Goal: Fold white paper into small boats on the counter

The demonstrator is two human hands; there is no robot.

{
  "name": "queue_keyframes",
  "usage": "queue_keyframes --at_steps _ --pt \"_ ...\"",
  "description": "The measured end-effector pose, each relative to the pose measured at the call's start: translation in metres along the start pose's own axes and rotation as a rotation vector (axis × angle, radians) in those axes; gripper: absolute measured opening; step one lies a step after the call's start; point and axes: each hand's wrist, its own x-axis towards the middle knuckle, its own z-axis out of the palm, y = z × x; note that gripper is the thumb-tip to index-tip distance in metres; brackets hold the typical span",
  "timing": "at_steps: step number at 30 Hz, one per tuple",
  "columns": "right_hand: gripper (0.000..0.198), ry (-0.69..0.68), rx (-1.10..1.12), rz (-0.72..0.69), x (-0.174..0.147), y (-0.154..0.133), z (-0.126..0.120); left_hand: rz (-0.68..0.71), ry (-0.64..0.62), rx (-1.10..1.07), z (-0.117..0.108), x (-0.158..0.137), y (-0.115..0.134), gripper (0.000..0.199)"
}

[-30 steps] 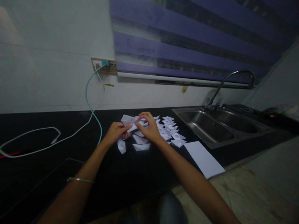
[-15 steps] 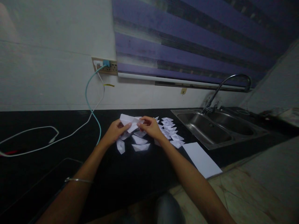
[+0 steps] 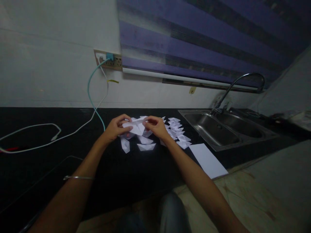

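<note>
A partly folded sheet of white paper [image 3: 138, 127] is held up over the black counter between my two hands. My left hand [image 3: 117, 127] pinches its left end between thumb and fingers. At the right end, my right hand [image 3: 155, 125] grips it the same way, fingers closed. Beneath and behind it lie several folded paper boats [image 3: 146, 147], partly hidden by the paper and my hands. More paper boats [image 3: 177, 129] are lined up to the right of my right hand.
A stack of white paper [image 3: 208, 160] lies near the counter's front edge. The double steel sink [image 3: 216, 129] with a curved faucet [image 3: 239, 79] is at the right. White [image 3: 73, 133] and teal cables [image 3: 90, 92] run from the wall socket [image 3: 117, 62]; the white one crosses the counter's left side.
The paper has turned in my hands, now flatter with a point facing down. My left hand's fingers have shifted their hold. The view has tipped slightly downward.
</note>
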Motion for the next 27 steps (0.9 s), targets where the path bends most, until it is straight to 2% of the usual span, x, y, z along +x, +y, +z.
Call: queue_keyframes --at_steps 4,8,14,16,22,27 --pt "0.028 0.04 0.057 0.053 -0.0007 -0.0041 0.0019 -0.042 -0.018 -0.027 -0.0034 -0.0006 0.001 0.03" --pt "0.031 0.027 0.112 0.086 -0.0024 -0.0093 0.0037 -0.006 -0.017 0.005 -0.0011 0.0002 0.0022 0.029" --pt "0.04 -0.16 0.077 0.129 -0.0055 -0.0081 0.0044 -0.014 -0.022 0.036 0.003 -0.0015 0.006 0.032" --pt "0.04 -0.182 0.06 0.137 -0.0059 -0.0068 0.0041 -0.016 -0.015 0.035 0.0021 -0.0021 0.0055 0.033" --pt "0.038 -0.118 0.127 0.163 -0.0049 -0.0054 0.0012 0.008 0.027 -0.004 -0.0047 -0.001 -0.0023 0.03" --pt "0.029 -0.094 0.11 0.092 -0.0027 -0.0009 -0.0003 -0.021 0.058 -0.026 -0.0047 -0.0008 0.0045 0.023"
